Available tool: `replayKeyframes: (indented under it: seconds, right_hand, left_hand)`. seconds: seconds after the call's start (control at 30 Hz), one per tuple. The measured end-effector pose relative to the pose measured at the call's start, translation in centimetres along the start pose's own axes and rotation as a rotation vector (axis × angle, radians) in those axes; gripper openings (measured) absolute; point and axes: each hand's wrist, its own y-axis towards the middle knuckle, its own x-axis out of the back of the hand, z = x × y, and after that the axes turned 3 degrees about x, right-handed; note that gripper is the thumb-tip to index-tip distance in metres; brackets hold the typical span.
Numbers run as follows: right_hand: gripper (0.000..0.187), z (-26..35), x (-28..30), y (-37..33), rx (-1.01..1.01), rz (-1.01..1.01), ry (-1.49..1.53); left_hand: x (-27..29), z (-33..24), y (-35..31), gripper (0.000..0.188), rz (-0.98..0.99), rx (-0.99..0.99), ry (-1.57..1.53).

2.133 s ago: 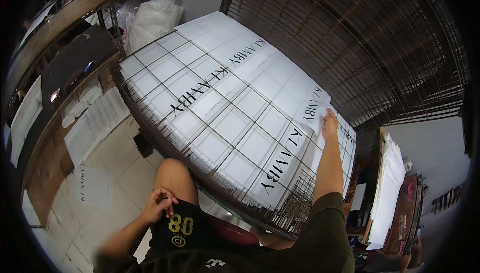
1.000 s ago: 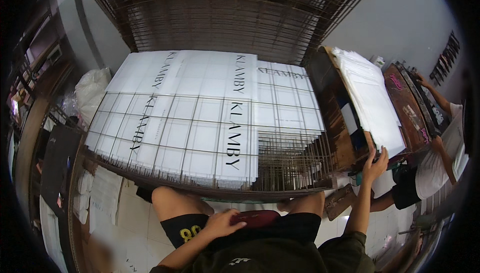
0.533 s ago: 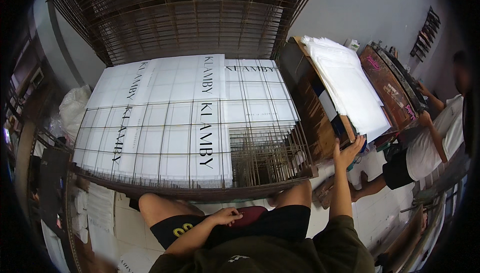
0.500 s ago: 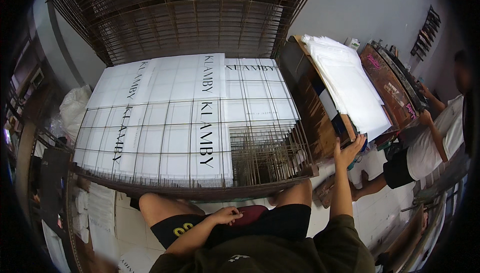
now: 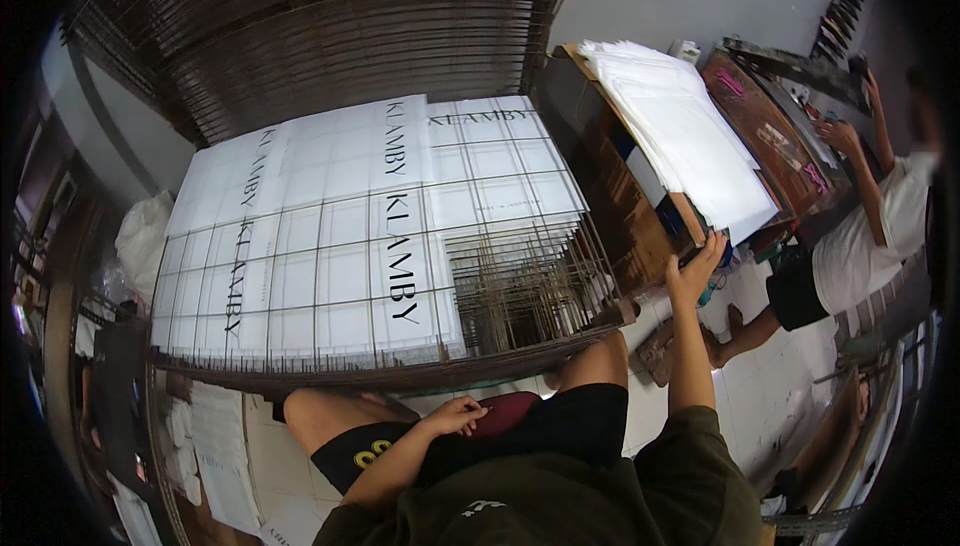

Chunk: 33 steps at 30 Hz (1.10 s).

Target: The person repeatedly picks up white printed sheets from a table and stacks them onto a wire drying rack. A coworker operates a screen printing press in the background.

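Note:
My right hand (image 5: 696, 271) is at the near corner of a wooden stand (image 5: 686, 218), its thumb on one side and its fingers curled over the other. A thick stack of white sheets (image 5: 678, 131) lies on that stand, its near end just beyond my fingers. In my lap, my left hand (image 5: 456, 416) is closed with the fingertips together; what it holds, if anything, is too small to name. Ahead of me is a wire drying rack (image 5: 520, 286), with white sheets printed in dark lettering (image 5: 320, 256) spread over its wires. At the near right of the rack, bare stacked wire layers show.
Raised rack layers (image 5: 320, 36) tilt up behind the printed sheets. To the right, a person in a white shirt (image 5: 870, 266) works at a brown table (image 5: 765, 136) with a long dark frame (image 5: 795, 71). A translucent plastic bag (image 5: 143, 241) sits left of the rack.
The view has shifted slightly, so the rack and stand sit lower-left to upper-left of before. My hands keep their places. The other person's hands have risen, and the long dark frame is lifted.

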Motion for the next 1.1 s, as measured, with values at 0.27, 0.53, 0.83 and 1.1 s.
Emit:
replayKeyframes:
  seconds: [0.27,0.53,0.83,1.1]
  right_hand:
    - [0.05,-1.9,1.0,0.7,-0.058,-0.058,0.178]
    - [0.072,-9.7,2.8,8.2,-0.892,-0.349,0.884]
    - [0.083,-10.8,6.5,18.6,-1.22,-0.22,1.508]
    - [0.019,-7.2,2.7,14.2,-1.039,-0.137,1.588]
  left_hand:
    - [0.0,-1.5,-1.0,0.037,-0.011,0.065,-0.047]
    - [-0.2,-1.6,-2.1,0.035,-0.086,0.035,-0.083]
    - [-0.5,-0.9,-2.8,0.037,-0.214,0.017,-0.039]
    - [-7.5,-11.4,-9.3,0.027,-0.083,-0.355,0.224]
